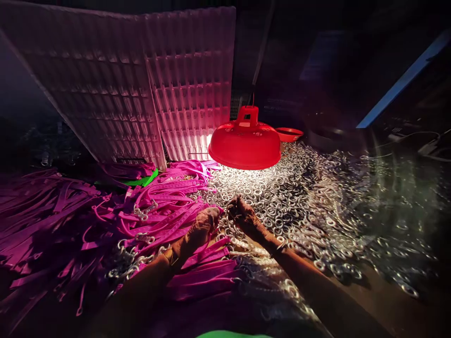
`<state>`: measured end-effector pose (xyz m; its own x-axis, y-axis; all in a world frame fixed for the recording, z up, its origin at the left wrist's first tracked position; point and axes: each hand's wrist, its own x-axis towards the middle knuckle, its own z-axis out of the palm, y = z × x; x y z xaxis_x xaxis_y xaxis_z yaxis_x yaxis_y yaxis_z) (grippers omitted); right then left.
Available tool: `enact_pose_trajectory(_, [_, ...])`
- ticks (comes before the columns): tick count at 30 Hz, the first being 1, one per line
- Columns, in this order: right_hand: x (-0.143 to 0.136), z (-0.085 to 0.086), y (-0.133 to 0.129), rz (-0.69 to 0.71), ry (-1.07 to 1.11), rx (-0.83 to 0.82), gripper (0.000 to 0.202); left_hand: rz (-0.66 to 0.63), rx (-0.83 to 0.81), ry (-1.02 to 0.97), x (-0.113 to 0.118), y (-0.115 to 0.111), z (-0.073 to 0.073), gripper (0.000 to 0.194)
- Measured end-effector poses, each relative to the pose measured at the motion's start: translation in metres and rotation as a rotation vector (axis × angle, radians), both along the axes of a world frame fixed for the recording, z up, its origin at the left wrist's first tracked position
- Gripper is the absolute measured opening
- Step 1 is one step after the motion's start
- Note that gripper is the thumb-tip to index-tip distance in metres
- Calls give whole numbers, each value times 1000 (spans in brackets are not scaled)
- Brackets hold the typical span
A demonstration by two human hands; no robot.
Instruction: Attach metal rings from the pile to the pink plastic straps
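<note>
Pink straps [165,206] lie heaped on the left, some with metal rings at their ends. My left hand [207,219] is closed at the right edge of this heap, with a bit of pink strap showing at its fingertips. Just across from it, my right hand [241,210] has its fingers curled together over the metal rings [289,192]; what they hold, if anything, is hidden. The two hands are close but apart. More pink straps [207,277] lie in a bundle between my forearms. A cluster of silvery rings [127,258] sits beside my left forearm.
A red lamp [244,145] hangs low beyond my hands, lighting the ring pile. Ridged, translucent panels [190,89] stand behind the straps. A red bowl [289,134] sits past the lamp, and a green object [143,179] lies among the straps. The right side is dim.
</note>
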<state>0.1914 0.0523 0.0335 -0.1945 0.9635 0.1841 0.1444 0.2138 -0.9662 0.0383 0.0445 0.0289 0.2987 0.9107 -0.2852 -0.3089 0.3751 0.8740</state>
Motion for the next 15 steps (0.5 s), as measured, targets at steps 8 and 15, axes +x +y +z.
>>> enact_pose_trajectory(8, [-6, -12, -6, -34, -141, 235, 19, -10, 47, -50, 8, -8, 6, 41])
enact_pose_trajectory(15, [-4, -8, -8, 0, -164, 183, 14, -69, 194, 37, 8, -15, 1, 36])
